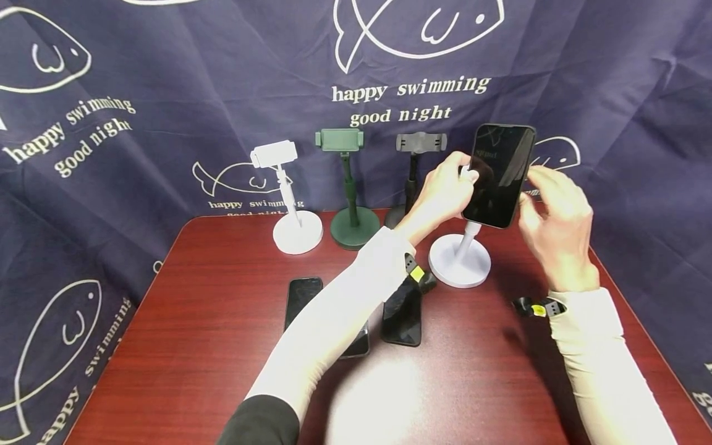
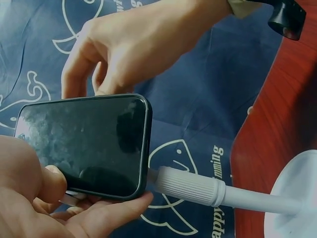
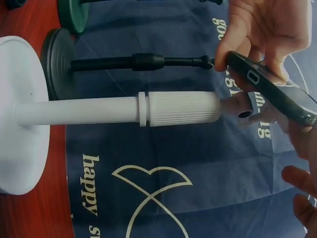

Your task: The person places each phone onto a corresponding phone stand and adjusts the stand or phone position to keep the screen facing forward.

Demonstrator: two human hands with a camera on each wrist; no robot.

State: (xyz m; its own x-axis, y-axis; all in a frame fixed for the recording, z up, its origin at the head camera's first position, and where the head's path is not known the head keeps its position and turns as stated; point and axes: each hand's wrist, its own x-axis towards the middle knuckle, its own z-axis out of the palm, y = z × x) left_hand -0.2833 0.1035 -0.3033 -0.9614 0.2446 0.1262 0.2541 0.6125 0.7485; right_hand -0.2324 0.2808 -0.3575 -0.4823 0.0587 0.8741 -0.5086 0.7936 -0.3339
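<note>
A black smartphone [image 1: 499, 176] stands upright and slightly tilted at the head of a white phone stand [image 1: 460, 259]. My left hand [image 1: 447, 187] grips its left edge, thumb at the screen's border and other fingers partly behind, as the left wrist view shows. At the opposite edge, my right hand [image 1: 560, 216] holds the smartphone with bent fingers, some of them hidden behind it. The ribbed collar [image 2: 190, 186] of the stand shows just below the smartphone. Most of the stand's clamp is hidden by the smartphone and hands.
Along the back of the red table [image 1: 183, 321] stand a white stand [image 1: 297, 232], a green stand [image 1: 355, 228] and a grey-black stand [image 1: 421, 143]. Under my left forearm lie a dark phone [image 1: 303, 293], another phone [image 1: 403, 321] and a partly covered one [image 1: 358, 345]. A printed blue cloth [image 1: 267, 74] hangs behind.
</note>
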